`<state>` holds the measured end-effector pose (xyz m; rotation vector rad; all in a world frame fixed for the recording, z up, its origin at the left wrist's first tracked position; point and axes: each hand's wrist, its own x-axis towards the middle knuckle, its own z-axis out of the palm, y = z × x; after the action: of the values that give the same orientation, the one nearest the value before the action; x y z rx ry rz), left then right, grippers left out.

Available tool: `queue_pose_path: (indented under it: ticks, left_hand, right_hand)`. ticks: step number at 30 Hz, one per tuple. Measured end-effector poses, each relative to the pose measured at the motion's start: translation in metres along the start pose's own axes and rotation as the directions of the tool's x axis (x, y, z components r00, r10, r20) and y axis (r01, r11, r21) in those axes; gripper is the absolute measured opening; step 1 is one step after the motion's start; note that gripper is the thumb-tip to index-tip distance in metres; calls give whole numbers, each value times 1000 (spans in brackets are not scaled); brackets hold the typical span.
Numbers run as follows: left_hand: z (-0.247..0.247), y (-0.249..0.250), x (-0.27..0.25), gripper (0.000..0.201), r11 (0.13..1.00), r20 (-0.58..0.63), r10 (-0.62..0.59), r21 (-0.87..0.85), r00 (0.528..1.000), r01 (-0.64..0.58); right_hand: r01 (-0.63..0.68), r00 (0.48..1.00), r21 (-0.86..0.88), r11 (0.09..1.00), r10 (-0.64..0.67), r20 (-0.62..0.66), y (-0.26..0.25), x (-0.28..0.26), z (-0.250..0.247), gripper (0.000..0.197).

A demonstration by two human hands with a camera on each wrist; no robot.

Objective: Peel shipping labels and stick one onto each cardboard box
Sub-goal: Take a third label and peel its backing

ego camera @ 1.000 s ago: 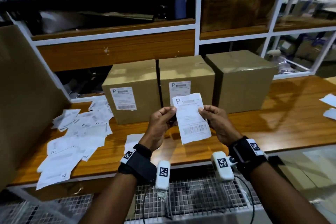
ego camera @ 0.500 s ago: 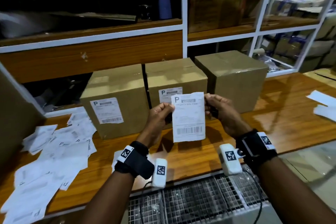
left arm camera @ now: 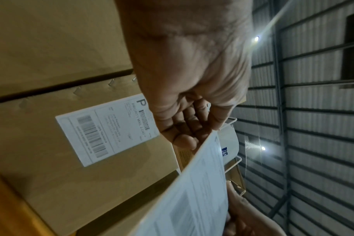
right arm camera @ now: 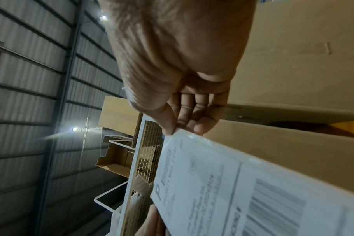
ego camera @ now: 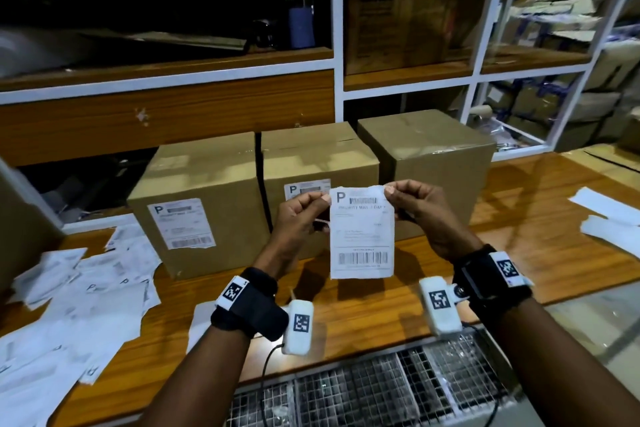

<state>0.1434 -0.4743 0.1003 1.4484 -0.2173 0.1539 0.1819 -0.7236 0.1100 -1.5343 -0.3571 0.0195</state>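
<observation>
Three cardboard boxes stand in a row on the wooden table: the left box (ego camera: pixel 197 198) and the middle box (ego camera: pixel 311 156) each carry a label, while the right box (ego camera: pixel 433 156) shows bare sides. I hold a white shipping label (ego camera: pixel 362 232) upright in front of the middle box. My left hand (ego camera: pixel 320 199) pinches its top left corner, and my right hand (ego camera: pixel 389 191) pinches its top right corner. The same label (left arm camera: pixel 192 191) shows edge-on in the left wrist view, and its printed face (right arm camera: pixel 232 183) fills the right wrist view.
Several loose white sheets (ego camera: pixel 79 288) lie scattered on the table's left part. More sheets (ego camera: pixel 609 215) lie at the right edge. A large brown board (ego camera: pixel 20 218) leans at far left. White-framed shelves (ego camera: pixel 336 28) rise behind the boxes. A wire grid (ego camera: pixel 381 385) sits below the table's front edge.
The label has straightened from tilted to upright and risen a little. Both hands shifted up to its top corners, and my head has moved closer and to the right.
</observation>
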Motion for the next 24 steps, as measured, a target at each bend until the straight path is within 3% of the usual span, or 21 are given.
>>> queue_pose_path:
  ticks: [20, 22, 24]
  left_hand:
    - [34, 15, -3, 19, 996, 32, -26, -80, 999, 28]
    - [38, 14, -4, 24, 996, 22, -26, -85, 999, 28]
    - [41, 13, -5, 23, 998, -8, -16, -65, 1000, 15]
  right_hand:
    - [-38, 999, 61, 997, 39, -1, 7, 10, -5, 24]
    - [-25, 995, -67, 997, 18, -98, 10, 8, 4, 36]
    - [32, 977, -244, 969, -82, -195, 10, 4, 12, 38]
